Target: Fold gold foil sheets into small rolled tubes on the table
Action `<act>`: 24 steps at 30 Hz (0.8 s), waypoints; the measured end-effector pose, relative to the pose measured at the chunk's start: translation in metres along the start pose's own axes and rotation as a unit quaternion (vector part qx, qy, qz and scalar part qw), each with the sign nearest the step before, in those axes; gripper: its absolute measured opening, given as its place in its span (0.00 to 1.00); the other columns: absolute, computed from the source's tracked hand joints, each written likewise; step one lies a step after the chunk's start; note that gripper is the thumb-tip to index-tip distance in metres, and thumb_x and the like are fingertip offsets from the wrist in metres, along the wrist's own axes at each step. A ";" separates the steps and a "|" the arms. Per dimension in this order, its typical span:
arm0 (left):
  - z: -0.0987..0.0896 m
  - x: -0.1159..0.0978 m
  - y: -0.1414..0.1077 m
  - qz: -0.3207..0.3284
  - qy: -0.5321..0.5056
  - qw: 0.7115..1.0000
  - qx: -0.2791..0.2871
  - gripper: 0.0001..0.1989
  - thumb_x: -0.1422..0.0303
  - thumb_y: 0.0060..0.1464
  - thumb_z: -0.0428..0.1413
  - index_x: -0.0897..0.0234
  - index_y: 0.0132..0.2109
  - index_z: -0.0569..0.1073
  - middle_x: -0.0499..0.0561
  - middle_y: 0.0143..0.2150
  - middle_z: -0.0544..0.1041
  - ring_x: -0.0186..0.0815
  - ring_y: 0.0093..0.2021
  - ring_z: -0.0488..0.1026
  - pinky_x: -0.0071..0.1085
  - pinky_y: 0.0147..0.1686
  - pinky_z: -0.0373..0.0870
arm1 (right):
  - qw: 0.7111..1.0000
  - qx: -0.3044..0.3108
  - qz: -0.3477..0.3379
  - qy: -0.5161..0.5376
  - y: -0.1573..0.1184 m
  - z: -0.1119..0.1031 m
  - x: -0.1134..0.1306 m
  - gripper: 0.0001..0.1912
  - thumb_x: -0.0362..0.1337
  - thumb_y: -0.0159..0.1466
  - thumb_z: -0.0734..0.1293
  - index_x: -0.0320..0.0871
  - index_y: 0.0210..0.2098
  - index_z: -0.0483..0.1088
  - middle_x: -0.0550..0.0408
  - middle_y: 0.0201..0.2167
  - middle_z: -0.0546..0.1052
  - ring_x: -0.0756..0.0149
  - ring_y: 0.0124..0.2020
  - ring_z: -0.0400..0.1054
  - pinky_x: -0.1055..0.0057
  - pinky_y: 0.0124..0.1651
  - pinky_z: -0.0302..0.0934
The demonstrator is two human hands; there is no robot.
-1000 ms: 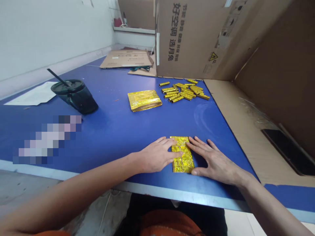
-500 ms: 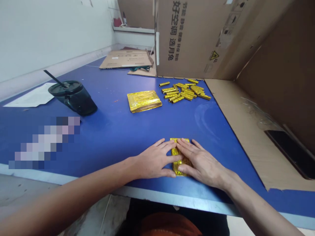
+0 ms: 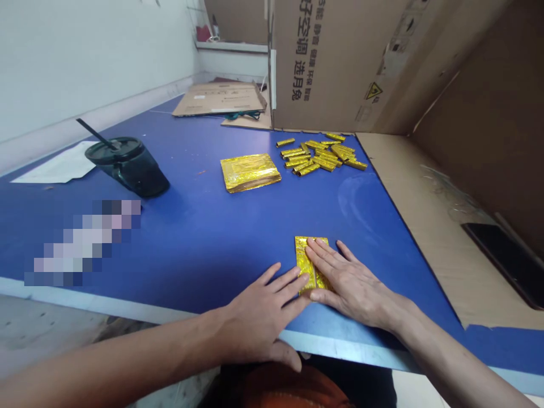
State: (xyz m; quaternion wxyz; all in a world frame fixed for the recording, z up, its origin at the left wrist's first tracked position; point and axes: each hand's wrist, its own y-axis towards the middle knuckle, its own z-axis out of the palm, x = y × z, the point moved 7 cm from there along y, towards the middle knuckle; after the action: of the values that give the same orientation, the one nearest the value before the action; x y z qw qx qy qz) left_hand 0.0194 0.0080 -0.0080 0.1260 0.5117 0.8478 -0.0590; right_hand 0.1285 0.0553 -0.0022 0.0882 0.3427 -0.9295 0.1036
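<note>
A shiny gold foil sheet, folded with a seam along its length, lies flat near the front edge of the blue table. My right hand rests on its right half, fingers stretched out and palm down. At the sheet's lower left, my left hand has its fingers spread, their tips on or just over the foil, while the thumb hangs past the table edge. Farther back is a stack of gold foil sheets. To the right of that stack lies a loose pile of narrow rolled or folded gold strips.
A dark tumbler with a straw stands at the left by a white paper. Large cardboard walls off the back and right. A dark phone-like slab lies on cardboard at right. Flattened cardboard is behind.
My left hand has drawn back toward the table edge and down the foil sheet, baring its upper left part. My right hand has stayed nearly in place on the sheet.
</note>
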 end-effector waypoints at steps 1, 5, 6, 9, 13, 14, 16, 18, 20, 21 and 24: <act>0.000 -0.003 -0.003 0.003 -0.009 1.000 0.003 0.40 0.44 0.48 0.40 0.68 0.60 0.50 0.63 0.60 0.54 0.49 0.61 0.46 0.49 0.56 0.39 | 1.000 -0.003 0.000 0.001 0.000 0.000 0.000 0.39 0.57 0.59 0.50 0.37 0.61 0.42 0.44 0.61 0.45 0.58 0.61 0.37 0.51 0.60 0.33; -0.012 -0.007 -0.005 0.015 -0.051 0.999 -0.007 0.34 0.47 0.50 0.43 0.66 0.57 0.55 0.60 0.57 0.61 0.47 0.58 0.54 0.47 0.55 0.43 | 1.000 -0.014 -0.005 0.005 -0.001 -0.001 0.000 0.39 0.57 0.58 0.52 0.39 0.61 0.42 0.45 0.61 0.47 0.57 0.61 0.37 0.51 0.60 0.33; -0.018 -0.006 -0.002 0.023 -0.063 0.998 -0.014 0.31 0.49 0.52 0.43 0.66 0.56 0.58 0.59 0.55 0.64 0.45 0.55 0.59 0.45 0.55 0.46 | 1.000 -0.011 -0.005 0.003 -0.001 -0.001 0.000 0.38 0.56 0.59 0.51 0.39 0.61 0.42 0.45 0.61 0.47 0.57 0.61 0.37 0.51 0.60 0.33; -0.042 0.011 0.012 0.010 -0.067 0.994 -0.086 0.17 0.61 0.57 0.44 0.66 0.49 0.65 0.54 0.47 0.71 0.36 0.47 0.67 0.35 0.49 0.58 | 1.000 -0.008 0.000 0.002 -0.001 0.000 0.000 0.37 0.56 0.59 0.50 0.40 0.61 0.42 0.46 0.61 0.46 0.56 0.61 0.37 0.49 0.59 0.33; -0.053 0.038 0.034 -0.020 -0.025 0.989 -0.145 0.14 0.71 0.57 0.43 0.67 0.48 0.65 0.54 0.50 0.68 0.35 0.50 0.62 0.32 0.50 0.58 | 1.000 -0.018 -0.004 0.008 0.001 -0.001 0.001 0.37 0.56 0.59 0.51 0.42 0.61 0.42 0.47 0.61 0.46 0.55 0.61 0.38 0.48 0.59 0.33; -0.049 0.042 0.039 -0.019 -0.012 0.990 -0.138 0.13 0.72 0.57 0.43 0.68 0.47 0.66 0.54 0.48 0.69 0.35 0.49 0.63 0.33 0.50 0.59 | 1.000 -0.019 -0.006 0.013 0.001 -0.001 0.001 0.37 0.56 0.59 0.52 0.42 0.61 0.41 0.47 0.61 0.46 0.55 0.61 0.38 0.48 0.59 0.33; -0.038 0.046 0.045 0.004 0.016 0.994 -0.106 0.12 0.73 0.55 0.44 0.68 0.45 0.67 0.53 0.43 0.72 0.35 0.45 0.65 0.33 0.48 0.60 | 0.999 -0.014 -0.009 0.029 0.001 -0.001 -0.002 0.38 0.56 0.58 0.53 0.42 0.61 0.41 0.47 0.62 0.46 0.55 0.61 0.37 0.48 0.59 0.32; -0.030 0.049 0.047 -0.001 0.037 0.995 -0.087 0.12 0.73 0.55 0.44 0.68 0.45 0.67 0.53 0.42 0.72 0.36 0.44 0.66 0.34 0.47 0.61 | 0.998 -0.008 -0.011 0.054 -0.002 -0.001 -0.008 0.39 0.56 0.57 0.55 0.43 0.61 0.42 0.48 0.62 0.46 0.56 0.62 0.36 0.49 0.59 0.31; -0.027 0.050 0.045 -0.017 0.046 0.996 -0.076 0.12 0.71 0.55 0.45 0.67 0.46 0.66 0.54 0.43 0.71 0.37 0.44 0.65 0.35 0.46 0.60 | 0.997 -0.007 -0.007 0.077 -0.009 -0.003 -0.014 0.36 0.54 0.58 0.56 0.45 0.60 0.45 0.49 0.61 0.47 0.58 0.62 0.36 0.50 0.59 0.32; -0.027 0.049 0.044 -0.024 0.048 0.996 -0.070 0.13 0.71 0.55 0.45 0.67 0.47 0.65 0.54 0.43 0.70 0.37 0.45 0.65 0.36 0.46 0.60 | 0.996 -0.009 -0.003 0.084 -0.013 -0.004 -0.017 0.34 0.53 0.59 0.55 0.46 0.60 0.47 0.50 0.61 0.48 0.59 0.62 0.37 0.51 0.59 0.33; -0.027 0.043 0.040 -0.022 0.061 0.996 -0.054 0.14 0.69 0.55 0.45 0.63 0.49 0.64 0.54 0.47 0.68 0.39 0.49 0.63 0.38 0.47 0.59 | 0.996 -0.017 0.017 0.082 -0.025 -0.006 -0.023 0.29 0.50 0.60 0.55 0.49 0.59 0.49 0.52 0.61 0.50 0.59 0.61 0.39 0.49 0.59 0.33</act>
State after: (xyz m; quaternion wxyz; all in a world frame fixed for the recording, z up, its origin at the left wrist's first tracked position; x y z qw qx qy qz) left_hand 0.0314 0.0693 0.0071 0.1002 0.4877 0.8671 0.0159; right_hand 0.1628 0.0524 0.0010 0.1683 0.3156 -0.9264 0.1174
